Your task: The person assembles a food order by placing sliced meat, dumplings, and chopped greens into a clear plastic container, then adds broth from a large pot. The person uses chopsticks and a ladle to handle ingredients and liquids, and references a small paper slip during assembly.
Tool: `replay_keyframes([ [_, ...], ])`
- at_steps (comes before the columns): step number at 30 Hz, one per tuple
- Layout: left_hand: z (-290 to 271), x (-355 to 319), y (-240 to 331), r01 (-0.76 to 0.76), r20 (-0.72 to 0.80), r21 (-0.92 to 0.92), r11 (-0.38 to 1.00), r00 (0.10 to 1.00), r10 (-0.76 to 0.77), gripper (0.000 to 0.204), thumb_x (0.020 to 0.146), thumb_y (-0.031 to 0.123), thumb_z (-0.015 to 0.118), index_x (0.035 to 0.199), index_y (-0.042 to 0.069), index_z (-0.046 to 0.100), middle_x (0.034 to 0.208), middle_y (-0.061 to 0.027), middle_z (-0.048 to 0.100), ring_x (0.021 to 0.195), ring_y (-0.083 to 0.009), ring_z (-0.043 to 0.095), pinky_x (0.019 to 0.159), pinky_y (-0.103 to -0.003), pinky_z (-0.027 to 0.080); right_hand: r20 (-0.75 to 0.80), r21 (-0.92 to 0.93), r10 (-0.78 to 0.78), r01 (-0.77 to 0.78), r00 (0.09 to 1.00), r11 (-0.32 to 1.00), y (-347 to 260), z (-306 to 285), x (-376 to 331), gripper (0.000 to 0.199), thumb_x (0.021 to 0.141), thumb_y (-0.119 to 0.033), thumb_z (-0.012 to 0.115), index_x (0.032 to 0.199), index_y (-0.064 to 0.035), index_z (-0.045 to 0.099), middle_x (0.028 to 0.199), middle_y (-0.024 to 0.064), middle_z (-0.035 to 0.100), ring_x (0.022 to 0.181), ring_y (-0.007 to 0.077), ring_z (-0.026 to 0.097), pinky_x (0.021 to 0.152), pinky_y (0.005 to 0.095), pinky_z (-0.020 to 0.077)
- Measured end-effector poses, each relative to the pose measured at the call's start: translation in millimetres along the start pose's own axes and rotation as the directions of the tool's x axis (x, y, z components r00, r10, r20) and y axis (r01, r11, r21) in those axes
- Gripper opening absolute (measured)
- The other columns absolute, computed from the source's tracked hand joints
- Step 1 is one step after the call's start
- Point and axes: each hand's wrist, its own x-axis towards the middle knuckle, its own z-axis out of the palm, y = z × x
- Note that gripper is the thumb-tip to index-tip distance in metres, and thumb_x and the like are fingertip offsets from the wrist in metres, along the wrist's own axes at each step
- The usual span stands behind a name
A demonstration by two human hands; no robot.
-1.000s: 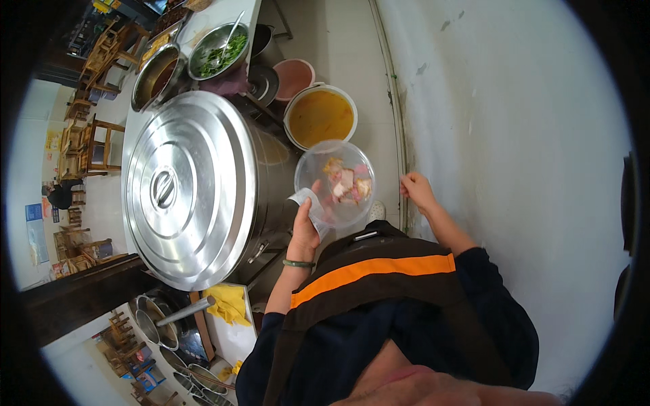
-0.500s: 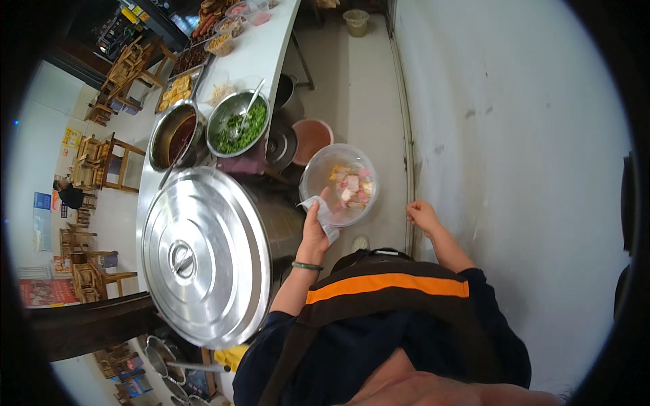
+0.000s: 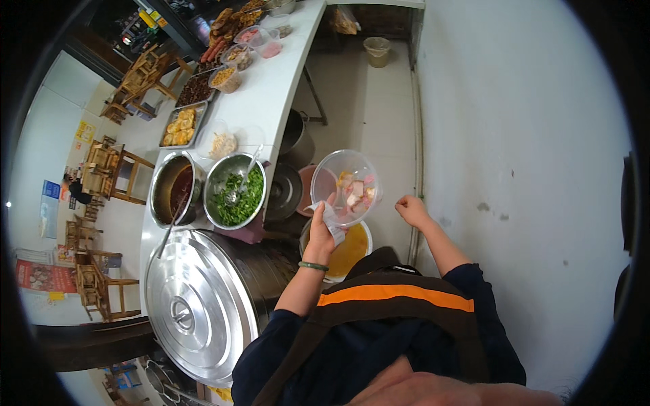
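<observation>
My left hand [image 3: 319, 235] grips a clear plastic bowl [image 3: 328, 170] by its near left side, with a white tissue or cloth [image 3: 332, 220] pressed between palm and bowl. Inside the bowl lie pinkish-white chunks of food [image 3: 355, 194] and some yellow bits. A green bracelet circles my left wrist. To the right of the bowl, apart from it, my right hand [image 3: 413, 212] hangs beside the wall with its fingers curled together; nothing shows in them. Below the bowl stands a bucket of yellow-orange liquid [image 3: 351, 254], partly hidden by my left hand and the bowl.
At left is a big lidded steel pot [image 3: 196, 298]. Beyond it stand a steel bowl of chopped greens [image 3: 237, 203] with a spoon and a pot of dark sauce [image 3: 177, 193]. Trays of food line the white counter [image 3: 271, 88]. A wall [image 3: 514, 135] runs along the right.
My view has shifted forward along the counter. The bowl stays in my left hand, and the bucket of yellow-orange liquid has come into sight beneath it. My right hand remains curled.
</observation>
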Motion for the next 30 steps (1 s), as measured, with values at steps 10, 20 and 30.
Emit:
replay_keyframes([
  [10, -11, 132, 98, -0.171, -0.214, -0.166, 0.971, 0.968, 0.134, 0.050, 0.087, 0.049, 0.051, 0.129, 0.022, 0.042, 0.101, -0.0134, 0.056, 0.065, -0.0177, 0.051, 0.051, -0.027, 0.039, 0.512, 0.148, -0.218, 0.164, 0.831, 0.975, -78, 5, 181, 0.027, 0.082, -0.024, 0.059, 0.090, 0.0014, 0.064, 0.075, 0.0095, 0.065, 0.069, 0.0164, 0.061, 0.065, 0.0318, 0.0487],
  [20, 64, 387, 261, -0.248, -0.232, -0.143, 0.958, 0.949, 0.211, 0.048, 0.088, 0.047, 0.051, 0.127, 0.020, 0.044, 0.097, -0.0093, 0.056, 0.060, -0.0154, 0.047, 0.049, -0.026, 0.038, 0.015, -0.157, 0.160, -0.156, 0.987, 0.975, -4, -140, 392, 0.024, 0.079, -0.019, 0.057, 0.072, 0.0035, 0.061, 0.059, 0.0111, 0.059, 0.053, 0.0196, 0.056, 0.053, 0.0352, 0.0445],
  [30, 103, 521, 350, -0.398, -0.412, -0.191, 0.897, 0.862, 0.295, 0.046, 0.087, 0.050, 0.051, 0.125, 0.025, 0.041, 0.095, -0.0084, 0.055, 0.053, -0.0114, 0.044, 0.049, -0.024, 0.038, 0.185, -0.295, 0.388, -0.326, 0.903, 0.898, 109, -204, 471, 0.027, 0.083, -0.024, 0.057, 0.085, 0.0029, 0.061, 0.074, 0.0110, 0.060, 0.065, 0.0213, 0.056, 0.063, 0.0371, 0.0466],
])
